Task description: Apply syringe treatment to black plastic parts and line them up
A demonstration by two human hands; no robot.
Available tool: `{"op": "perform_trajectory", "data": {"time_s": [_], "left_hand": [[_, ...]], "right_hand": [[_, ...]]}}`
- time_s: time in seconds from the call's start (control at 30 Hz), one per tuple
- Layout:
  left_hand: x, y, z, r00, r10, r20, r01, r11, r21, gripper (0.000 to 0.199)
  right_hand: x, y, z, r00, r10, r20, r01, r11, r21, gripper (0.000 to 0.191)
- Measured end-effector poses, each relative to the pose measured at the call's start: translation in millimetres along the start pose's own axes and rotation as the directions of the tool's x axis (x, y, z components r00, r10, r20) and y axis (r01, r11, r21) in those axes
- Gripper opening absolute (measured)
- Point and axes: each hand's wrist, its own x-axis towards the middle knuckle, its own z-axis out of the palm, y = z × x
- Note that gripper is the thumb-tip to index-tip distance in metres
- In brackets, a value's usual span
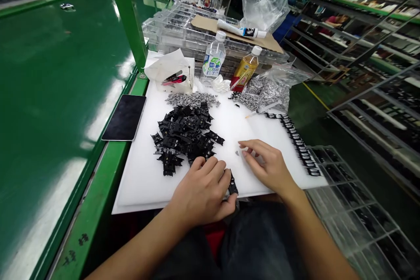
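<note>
My left hand (205, 190) is closed on a black plastic part (233, 184) near the front edge of the white board (147, 194). Its thumb and fingers cover much of that part. To the right, my right hand (267, 164) hovers low over the board with its fingers apart. A tiny grey piece (236, 153) lies just left of its fingertips, not touching them. Beyond my left hand is a heap of black plastic parts (187, 131). Behind the heap, small grey pieces (192, 99) are spread in a loose pile.
A tablet (124, 117) lies at the left, by the green conveyor (59, 74). Two bottles (214, 59) (245, 69) and a bag of grey pieces (269, 89) stand at the back. Black parts line the right edge (297, 140), beside a clear compartment tray (354, 210).
</note>
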Motion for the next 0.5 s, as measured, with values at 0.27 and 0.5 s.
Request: {"op": "perform_trajectory", "data": {"time_s": [0.27,0.5], "left_hand": [[1,0,1.9,1.0,-0.006,0.003,0.006,1.0,0.009,0.033],[0,0,1.6,1.0,-0.002,0.015,0.002,1.0,-0.001,0.034]], "right_hand": [[3,-19,10,0.995,0.098,-0.001,-0.098,0.995,-0.017,0.013],[11,-7,5,0.992,-0.003,0.124,-0.008,0.996,0.086,0.021]]}}
